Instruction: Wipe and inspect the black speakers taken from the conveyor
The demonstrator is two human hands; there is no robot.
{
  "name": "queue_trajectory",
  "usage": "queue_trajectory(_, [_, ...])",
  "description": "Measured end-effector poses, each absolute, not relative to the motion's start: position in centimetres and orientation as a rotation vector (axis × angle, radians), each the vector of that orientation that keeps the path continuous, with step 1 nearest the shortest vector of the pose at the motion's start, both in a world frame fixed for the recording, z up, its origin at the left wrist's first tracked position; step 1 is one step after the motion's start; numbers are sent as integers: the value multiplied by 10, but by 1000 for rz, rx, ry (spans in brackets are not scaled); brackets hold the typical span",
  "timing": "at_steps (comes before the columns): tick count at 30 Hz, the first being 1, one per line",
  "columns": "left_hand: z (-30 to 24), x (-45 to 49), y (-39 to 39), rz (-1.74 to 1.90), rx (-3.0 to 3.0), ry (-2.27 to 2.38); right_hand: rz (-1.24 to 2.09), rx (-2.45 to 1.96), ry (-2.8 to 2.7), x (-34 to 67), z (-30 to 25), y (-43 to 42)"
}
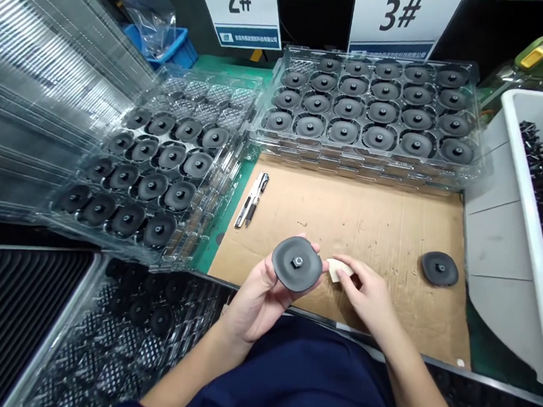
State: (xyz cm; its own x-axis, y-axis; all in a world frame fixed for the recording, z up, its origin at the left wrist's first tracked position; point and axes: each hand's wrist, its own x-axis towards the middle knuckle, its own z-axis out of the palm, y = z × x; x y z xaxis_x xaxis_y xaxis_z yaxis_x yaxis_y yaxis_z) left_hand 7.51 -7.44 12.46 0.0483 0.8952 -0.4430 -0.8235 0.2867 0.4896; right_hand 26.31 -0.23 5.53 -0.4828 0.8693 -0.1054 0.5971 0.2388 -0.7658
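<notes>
Here the left hand (256,297) grips the black disc (297,264) by its rim over the front edge of the cardboard (369,218), and the right hand (369,294) pinches a beige piece (338,270) just beside it, so I think keeping the disc level helps.

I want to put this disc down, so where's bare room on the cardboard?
The cardboard is bare in its middle, bordered by the pens at left, the loose disc at right and the rear tray. Crowded: the near edge, where the left hand grips the held disc and the right hand a pale piece; also the left tray.
</notes>
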Motion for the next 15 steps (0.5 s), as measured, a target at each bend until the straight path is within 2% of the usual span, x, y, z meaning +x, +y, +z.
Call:
queue_trajectory(8, [129, 80, -58, 1266, 162, 826, 827, -1484, -2222, 264, 50, 4])
queue_trajectory(12, [128, 82, -59, 1271, 783, 1219, 809, -1423, -2238, 267, 62, 7])
queue_trajectory(15, [126, 83, -60, 1219, 1351, 1416, 938, -1373, -2110, 268, 76, 7])
